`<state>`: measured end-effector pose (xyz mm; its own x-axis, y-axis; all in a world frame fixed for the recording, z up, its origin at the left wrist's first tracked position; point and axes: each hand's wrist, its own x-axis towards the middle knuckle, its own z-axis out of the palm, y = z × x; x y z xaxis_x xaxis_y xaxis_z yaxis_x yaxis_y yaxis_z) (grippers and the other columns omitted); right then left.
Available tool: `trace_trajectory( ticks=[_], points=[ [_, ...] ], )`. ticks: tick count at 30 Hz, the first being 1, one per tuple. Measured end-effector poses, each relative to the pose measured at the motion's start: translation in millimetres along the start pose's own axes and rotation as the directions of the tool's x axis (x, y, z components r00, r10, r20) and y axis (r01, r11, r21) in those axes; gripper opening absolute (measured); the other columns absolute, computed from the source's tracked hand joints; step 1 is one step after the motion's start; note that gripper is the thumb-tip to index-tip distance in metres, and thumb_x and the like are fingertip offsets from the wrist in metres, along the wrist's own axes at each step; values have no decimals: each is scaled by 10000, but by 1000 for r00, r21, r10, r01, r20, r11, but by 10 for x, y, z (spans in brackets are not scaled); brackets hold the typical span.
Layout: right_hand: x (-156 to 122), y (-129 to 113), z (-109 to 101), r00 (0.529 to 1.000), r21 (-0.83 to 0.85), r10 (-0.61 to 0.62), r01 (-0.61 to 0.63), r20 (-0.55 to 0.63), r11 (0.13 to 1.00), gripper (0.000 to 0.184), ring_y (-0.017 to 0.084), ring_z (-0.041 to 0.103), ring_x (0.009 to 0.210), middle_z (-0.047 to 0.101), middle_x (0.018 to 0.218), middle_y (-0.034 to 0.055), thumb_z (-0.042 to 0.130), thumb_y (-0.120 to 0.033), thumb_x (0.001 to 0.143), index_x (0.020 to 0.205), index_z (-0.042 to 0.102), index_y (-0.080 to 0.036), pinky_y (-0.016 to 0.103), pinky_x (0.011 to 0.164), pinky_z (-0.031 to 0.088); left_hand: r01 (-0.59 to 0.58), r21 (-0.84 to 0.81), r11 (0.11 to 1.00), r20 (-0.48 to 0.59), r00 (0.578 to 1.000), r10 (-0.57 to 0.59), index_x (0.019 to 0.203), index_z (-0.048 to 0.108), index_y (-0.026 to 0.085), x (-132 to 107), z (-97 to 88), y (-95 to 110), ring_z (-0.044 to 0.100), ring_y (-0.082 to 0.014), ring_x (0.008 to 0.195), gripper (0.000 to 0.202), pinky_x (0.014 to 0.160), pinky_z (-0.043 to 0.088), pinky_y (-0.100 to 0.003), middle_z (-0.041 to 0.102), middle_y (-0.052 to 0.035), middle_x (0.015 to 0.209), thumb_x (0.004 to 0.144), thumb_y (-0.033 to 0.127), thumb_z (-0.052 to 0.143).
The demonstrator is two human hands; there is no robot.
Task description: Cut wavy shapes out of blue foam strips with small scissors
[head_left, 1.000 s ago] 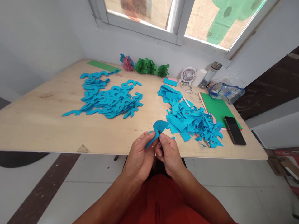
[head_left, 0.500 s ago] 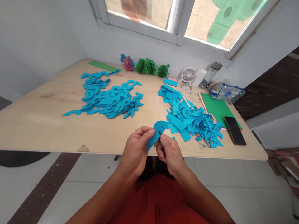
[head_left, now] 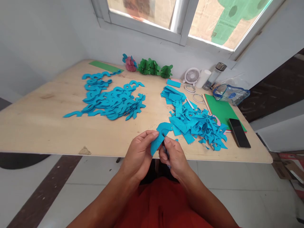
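Between finger and thumb my left hand [head_left: 139, 152] pinches a piece of blue paper [head_left: 155, 143] with a curved outer edge and a faint drawn line. My right hand [head_left: 176, 155] is closed around dark scissors [head_left: 167, 153], mostly hidden by the fingers. Their tip meets the paper at the inner side of the curve. Both hands are just above the table's front edge. A pile of wavy blue cutouts [head_left: 114, 101] lies to the left, and a heap of blue scraps [head_left: 197, 122] lies close to the right.
On the wooden table [head_left: 47, 133], a phone [head_left: 239, 133] and green sheets [head_left: 225, 110] sit at right. Along the back stand green paper ornaments [head_left: 152, 67], a small fan [head_left: 192, 76], a bottle [head_left: 215, 76] and a clear pouch [head_left: 231, 94]. A white pen [head_left: 189, 103] rests on the scraps.
The blue paper has turned slightly, its lower end shifting right. The scissors and my right hand have moved a little to the right along the curve.
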<state>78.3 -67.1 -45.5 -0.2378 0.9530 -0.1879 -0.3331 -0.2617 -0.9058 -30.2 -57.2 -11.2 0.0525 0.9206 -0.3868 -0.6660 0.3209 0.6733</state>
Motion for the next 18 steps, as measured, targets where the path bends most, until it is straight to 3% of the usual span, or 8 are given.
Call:
trace_trajectory(
  ticks=[5, 18],
  points=[
    [-1, 0, -7, 999, 7, -32, 31, 31, 999, 455, 54, 221, 360, 365, 425, -77, 517, -561, 844, 590, 450, -189, 218, 351, 119, 15, -29, 999, 37, 999, -14, 525, 605, 171, 3, -3, -4, 468, -109, 547, 190, 544, 407, -242, 541, 16, 555, 630, 226, 754],
    [-4, 33, -27, 982, -190, -188, 187, 12, 964, 461, 65, 265, 389, 364, 442, -71, 466, -525, 895, 579, 433, -191, 220, 379, 196, 25, -6, 1000, 54, 998, -25, 551, 598, 153, -18, -1, -10, 481, -104, 572, 177, 574, 430, -224, 556, 15, 565, 655, 216, 727]
  ],
)
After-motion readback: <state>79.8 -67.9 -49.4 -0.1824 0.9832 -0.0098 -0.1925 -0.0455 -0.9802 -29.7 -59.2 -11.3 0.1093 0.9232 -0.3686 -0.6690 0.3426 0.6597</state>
